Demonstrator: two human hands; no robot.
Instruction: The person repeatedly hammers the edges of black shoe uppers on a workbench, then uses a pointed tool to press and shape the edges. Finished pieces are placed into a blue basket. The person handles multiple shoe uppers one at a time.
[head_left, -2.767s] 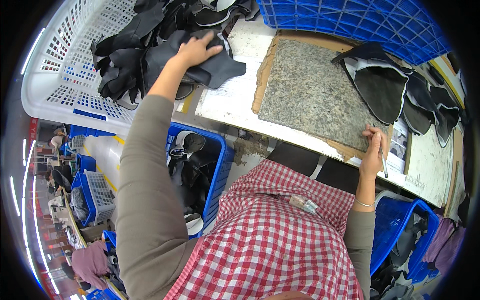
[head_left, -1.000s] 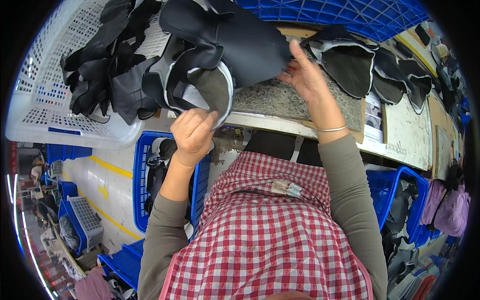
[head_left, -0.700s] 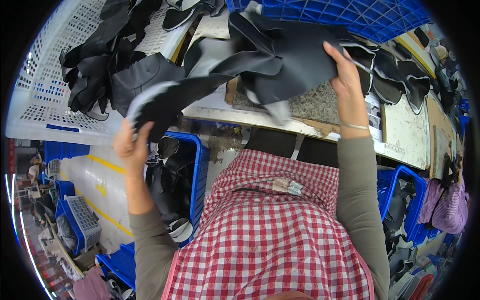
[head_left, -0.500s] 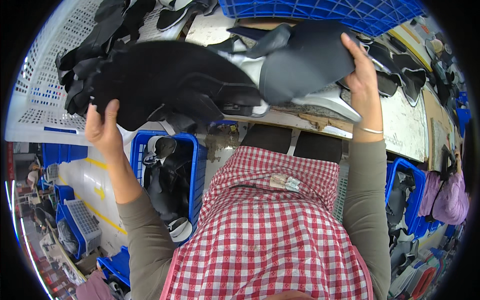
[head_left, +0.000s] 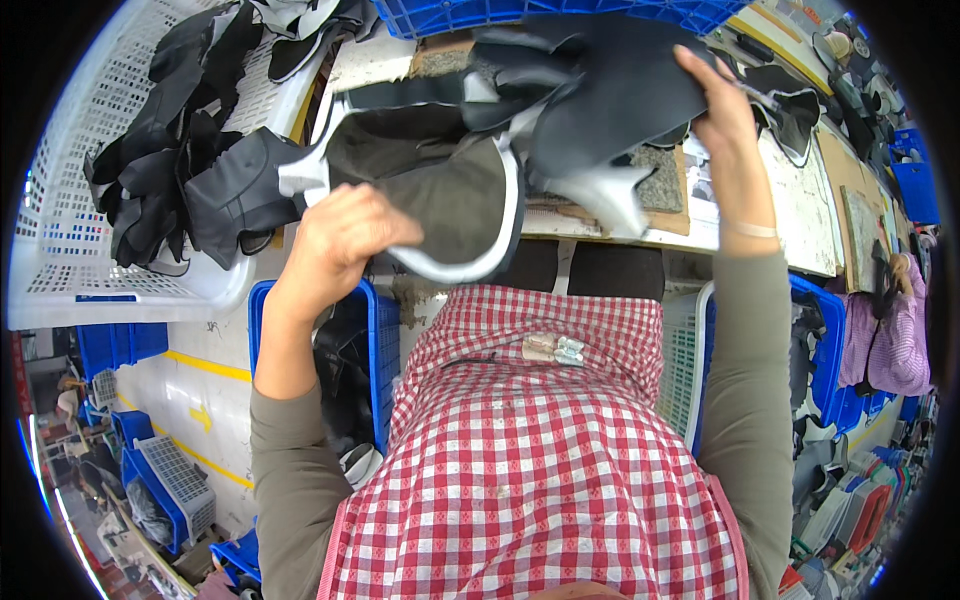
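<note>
My left hand [head_left: 345, 240] is closed on the near edge of a shoe upper [head_left: 445, 190] with a white rim and dark olive lining, its inside facing up. My right hand [head_left: 722, 108] pinches the right edge of a dark grey shoe upper [head_left: 625, 100], thumb on top and the other fingers hidden beneath. The grey piece is blurred by motion and lies close against the other upper, with a white strip hanging from its near side. Both are held over a worn white worktable [head_left: 800, 215].
A white perforated basket [head_left: 60, 240] with black shoe uppers [head_left: 150, 190] stands at the left. A blue crate [head_left: 560, 12] crosses the table's far side. Another blue crate [head_left: 385, 350] with dark pieces is below at my left. A person in purple [head_left: 890, 340] is at the right.
My left hand has moved right and slightly down, and its upper now shows the olive lining instead of the black outside. The right hand keeps its hold on the grey upper.
</note>
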